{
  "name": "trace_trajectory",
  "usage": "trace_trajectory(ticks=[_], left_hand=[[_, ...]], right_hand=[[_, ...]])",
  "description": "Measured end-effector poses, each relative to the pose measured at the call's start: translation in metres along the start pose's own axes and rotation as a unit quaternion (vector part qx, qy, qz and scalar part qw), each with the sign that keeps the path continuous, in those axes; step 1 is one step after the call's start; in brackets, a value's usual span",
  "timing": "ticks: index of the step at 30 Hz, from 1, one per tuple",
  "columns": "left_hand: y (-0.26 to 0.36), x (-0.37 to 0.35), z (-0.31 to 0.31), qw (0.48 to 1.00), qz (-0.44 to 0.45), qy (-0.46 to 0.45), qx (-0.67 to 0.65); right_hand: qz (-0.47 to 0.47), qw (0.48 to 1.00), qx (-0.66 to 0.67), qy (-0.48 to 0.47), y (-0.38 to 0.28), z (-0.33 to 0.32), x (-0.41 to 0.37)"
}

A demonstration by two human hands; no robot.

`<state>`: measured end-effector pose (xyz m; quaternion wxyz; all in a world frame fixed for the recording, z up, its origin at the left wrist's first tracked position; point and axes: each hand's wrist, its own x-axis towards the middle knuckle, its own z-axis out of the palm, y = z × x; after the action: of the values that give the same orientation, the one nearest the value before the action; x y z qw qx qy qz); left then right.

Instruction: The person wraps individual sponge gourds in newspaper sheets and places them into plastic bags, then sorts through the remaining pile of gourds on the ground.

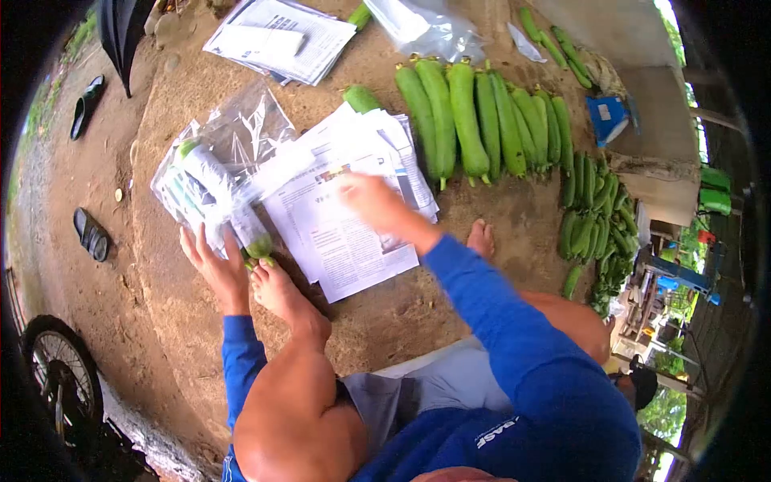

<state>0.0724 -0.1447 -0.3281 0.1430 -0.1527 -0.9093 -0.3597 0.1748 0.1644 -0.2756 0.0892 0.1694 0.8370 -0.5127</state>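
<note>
My left hand lies at the lower edge of a clear plastic bag, its fingers spread against it. Inside the bag are long green gourds wrapped in printed paper; one wrapped gourd shows a green end beside my bare foot. Over a pile of printed paper sheets hovers my right hand, smeared by motion, so its finger closure cannot be made out. Another green gourd sticks out from behind the pile.
A row of long green gourds lies beyond the papers, with smaller green vegetables heaped at the right. More paper sheets and clear plastic bags are at the top. Sandals and a motorbike wheel stand left.
</note>
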Motion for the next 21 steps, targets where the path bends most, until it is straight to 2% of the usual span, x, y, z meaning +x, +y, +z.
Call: trace_trajectory(ticks=[1,2,3,4,6,8,11,12,13,14,15,16,17,18,20,21], left_hand=[[0.019,-0.003,-0.007,0.999,0.045,0.016,-0.020],[0.027,-0.017,-0.009,0.997,0.060,-0.018,-0.036],[0.032,-0.033,-0.008,0.994,0.077,-0.052,-0.051],[0.037,-0.046,-0.006,0.990,0.095,-0.086,-0.066],[0.064,-0.058,-0.001,0.961,0.131,-0.197,-0.145],[0.073,-0.071,-0.001,0.924,0.107,-0.353,-0.103],[0.072,-0.088,-0.006,0.904,0.088,-0.391,-0.148],[0.065,-0.099,-0.004,0.896,0.021,-0.405,-0.178],[0.057,-0.109,-0.003,0.886,-0.048,-0.412,-0.208],[0.045,-0.114,0.001,0.914,-0.023,-0.380,-0.137],[0.034,-0.119,0.005,0.936,-0.002,-0.346,-0.064],[0.030,-0.119,0.008,0.936,-0.008,-0.349,-0.043],[0.028,-0.122,0.010,0.944,0.008,-0.329,-0.024],[0.026,-0.123,0.011,0.951,0.024,-0.307,-0.004],[0.021,-0.124,0.014,0.947,-0.010,-0.314,-0.064],[0.021,-0.125,0.015,0.943,-0.030,-0.318,-0.096]], right_hand=[[-0.081,0.987,-0.050,0.132,0.016,-0.042,-0.009],[0.013,0.978,-0.092,0.188,0.014,-0.092,-0.016],[0.020,0.935,-0.210,0.284,0.008,-0.129,-0.025],[0.064,0.902,-0.302,0.302,0.037,-0.171,-0.027],[0.171,0.853,-0.414,0.267,0.060,-0.214,-0.028],[0.252,0.870,-0.367,0.213,0.064,-0.219,-0.021],[0.228,0.908,-0.292,0.198,0.082,-0.218,-0.010],[0.184,0.903,-0.308,0.237,0.099,-0.215,-0.006],[0.174,0.909,-0.301,0.229,0.091,-0.218,-0.006],[0.235,0.921,-0.271,0.153,0.082,-0.227,-0.003],[0.241,0.927,-0.245,0.153,0.084,-0.233,-0.005],[0.243,0.933,-0.216,0.151,0.090,-0.239,-0.006],[0.185,0.935,-0.205,0.222,0.115,-0.240,-0.008],[0.186,0.951,-0.170,0.179,0.111,-0.248,-0.019],[0.184,0.974,-0.099,0.088,0.091,-0.271,-0.059],[0.164,0.981,-0.066,0.076,0.090,-0.279,-0.083]])
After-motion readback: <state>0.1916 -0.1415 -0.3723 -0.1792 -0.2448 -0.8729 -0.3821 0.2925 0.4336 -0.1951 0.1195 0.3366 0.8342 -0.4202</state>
